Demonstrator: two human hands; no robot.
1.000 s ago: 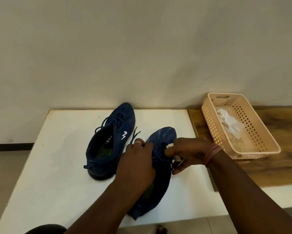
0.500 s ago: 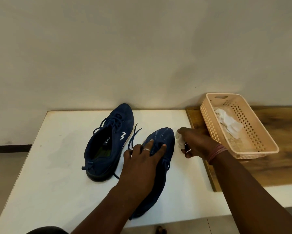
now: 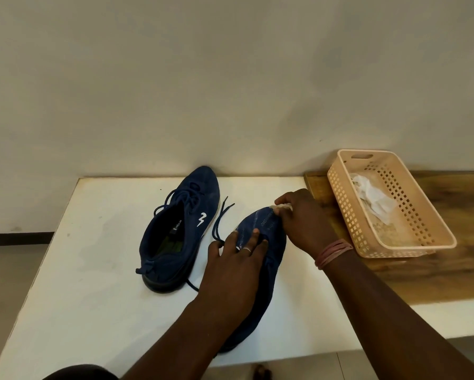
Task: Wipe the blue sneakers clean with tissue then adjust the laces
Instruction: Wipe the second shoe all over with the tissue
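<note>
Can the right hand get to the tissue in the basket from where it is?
Probably yes. The right hand sits at the near sneaker's toe, beside the basket, which is open-topped with the tissue uncovered. It already grips a tissue wad, though.

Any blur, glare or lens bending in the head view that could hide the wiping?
Head view: soft, dim, even light, no glare; white tabletop edges bow from the wide lens; the right hand and its tissue on the nearer blue mesh sneaker look slightly smeared; the left hand is sharper.
</note>
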